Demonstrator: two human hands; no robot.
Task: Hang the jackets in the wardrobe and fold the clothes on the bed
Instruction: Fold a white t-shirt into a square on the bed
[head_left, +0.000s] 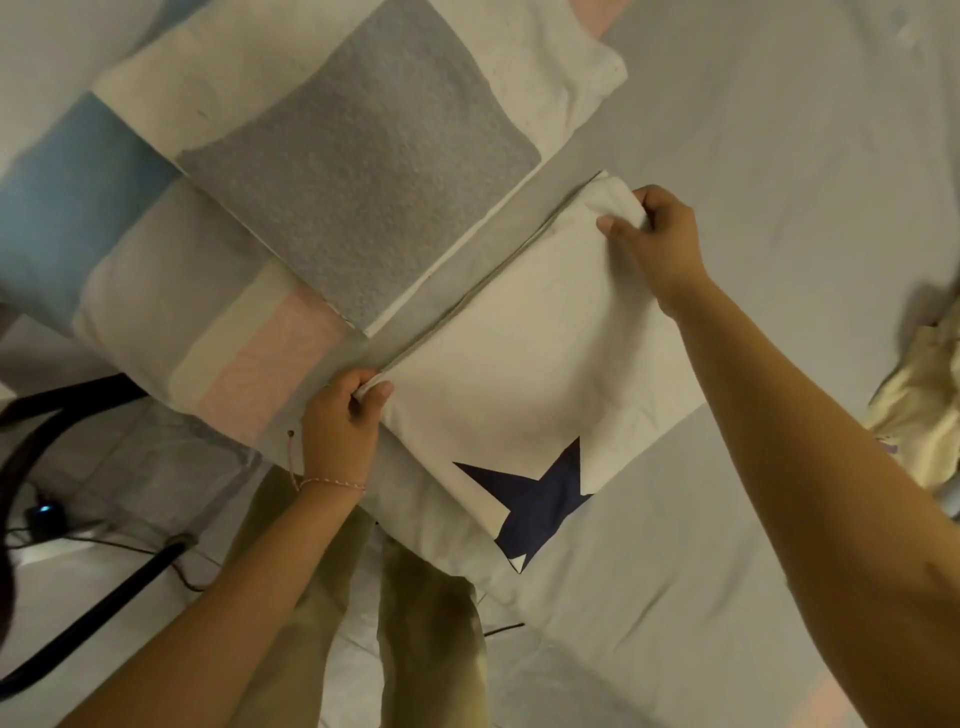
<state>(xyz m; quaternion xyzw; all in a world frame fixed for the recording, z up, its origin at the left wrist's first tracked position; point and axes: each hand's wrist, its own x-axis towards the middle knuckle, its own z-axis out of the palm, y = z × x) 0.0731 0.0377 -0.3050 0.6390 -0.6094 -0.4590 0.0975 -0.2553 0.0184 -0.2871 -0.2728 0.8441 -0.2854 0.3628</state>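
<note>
We see a white garment (524, 358) folded into a flat square at the centre of the frame, lying on the grey bed (779, 130). A navy star (535, 493) shows at its lower corner. The left hand (343, 415), left of centre, is closed on the garment's left corner, the cloth pinched between thumb and curled fingers. A thin bracelet (332, 483) circles that wrist. The right hand (660, 234), right of centre and higher up, grips the garment's top corner the same way, with a fold of cloth bunched under the thumb.

Just beside the white garment, toward the upper left, we find a grey and cream folded piece (358, 208), apart from it by a narrow strip of sheet. Under that piece lies a pastel cover (234, 364) in blue, pink and cream blocks. At the right edge sits a crumpled yellow cloth (924, 405). At the bottom we make out the person's khaki trousers (426, 623), and at lower left a black tube (104, 613) over the floor.
</note>
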